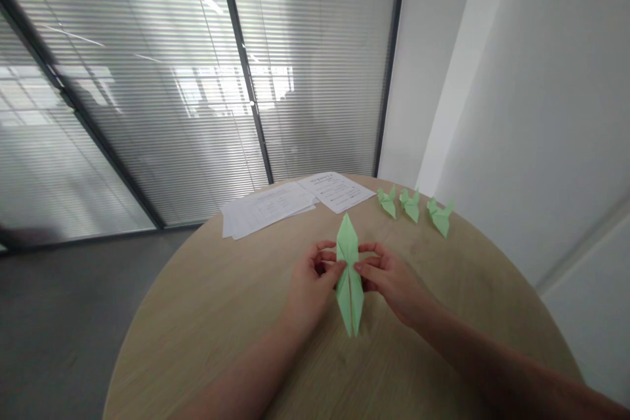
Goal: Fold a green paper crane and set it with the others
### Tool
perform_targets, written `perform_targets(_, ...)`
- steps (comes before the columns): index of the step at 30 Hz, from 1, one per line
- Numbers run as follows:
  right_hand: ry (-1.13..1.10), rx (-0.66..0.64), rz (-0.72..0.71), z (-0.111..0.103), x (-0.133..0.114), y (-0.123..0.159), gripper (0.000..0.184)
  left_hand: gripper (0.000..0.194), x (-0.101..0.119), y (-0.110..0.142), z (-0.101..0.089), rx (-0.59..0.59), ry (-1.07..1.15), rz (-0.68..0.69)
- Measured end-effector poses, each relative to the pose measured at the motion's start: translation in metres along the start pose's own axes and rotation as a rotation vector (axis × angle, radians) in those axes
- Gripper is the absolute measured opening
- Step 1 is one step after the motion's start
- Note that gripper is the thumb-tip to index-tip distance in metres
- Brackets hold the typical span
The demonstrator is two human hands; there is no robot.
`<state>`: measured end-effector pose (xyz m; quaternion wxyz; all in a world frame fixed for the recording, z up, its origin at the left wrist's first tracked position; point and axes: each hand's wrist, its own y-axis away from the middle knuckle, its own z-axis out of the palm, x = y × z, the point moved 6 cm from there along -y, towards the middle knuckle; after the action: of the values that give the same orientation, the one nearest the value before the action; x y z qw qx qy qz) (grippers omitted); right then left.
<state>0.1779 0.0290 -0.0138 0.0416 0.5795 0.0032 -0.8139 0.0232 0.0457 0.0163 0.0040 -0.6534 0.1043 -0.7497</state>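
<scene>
A long, pale green piece of folded origami paper (pixel 348 246) is held upright between my hands over the round table. It is pointed at the top and splits into two narrow points at the bottom. My left hand (pixel 315 275) grips its left edge, thumb on the front face and fingers behind. On the opposite edge, my right hand (pixel 386 273) pinches it the same way. Both thumbs press close to the centre crease. Part of the fingers is hidden behind the paper.
Three finished green origami birds (pixel 409 205) stand in a row at the table's back right. Printed sheets (pixel 270 210) overlap at the back left. The round wooden table (pixel 197 335) borders a white wall (pixel 556 111) and glass panels with blinds (pixel 319 79).
</scene>
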Motion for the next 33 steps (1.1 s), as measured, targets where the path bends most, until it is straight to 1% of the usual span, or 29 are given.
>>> perform_targets(2,-0.005,0.014,-0.016,-0.0006,-0.0018,0.0001,0.059,0.038,0.0003,0.0014,0.0013,-0.001,0.0,-0.004)
perform_targets(5,0.007,-0.036,-0.05,0.0025,-0.0043,0.0005,0.054,0.031,0.0008,0.0023,0.0008,0.006,-0.009,-0.005)
perform_targets(8,0.034,-0.077,-0.097,0.0051,-0.0063,0.0007,0.05,0.034,-0.0001,0.002,0.0005,-0.015,-0.006,-0.042)
perform_targets(13,0.072,-0.066,-0.125,0.0038,-0.007,-0.0014,0.048,0.041,-0.0003,0.0025,0.0009,-0.045,-0.007,-0.086)
perform_targets(16,0.096,-0.068,-0.131,0.0036,-0.0076,-0.0017,0.049,0.039,-0.0001,0.0028,0.0007,-0.043,-0.015,-0.083)
perform_targets(20,0.115,-0.081,-0.14,0.0048,-0.0079,-0.0011,0.043,0.037,0.0003,0.003,-0.0001,-0.026,-0.021,-0.078)
perform_targets(28,0.11,-0.065,-0.143,0.0028,-0.0063,-0.0027,0.047,0.037,-0.002,0.004,0.0015,-0.052,0.052,-0.134)
perform_targets(33,0.11,-0.068,-0.168,0.0019,-0.0061,-0.0026,0.043,0.04,-0.0008,0.0041,0.0025,-0.067,0.024,-0.125)
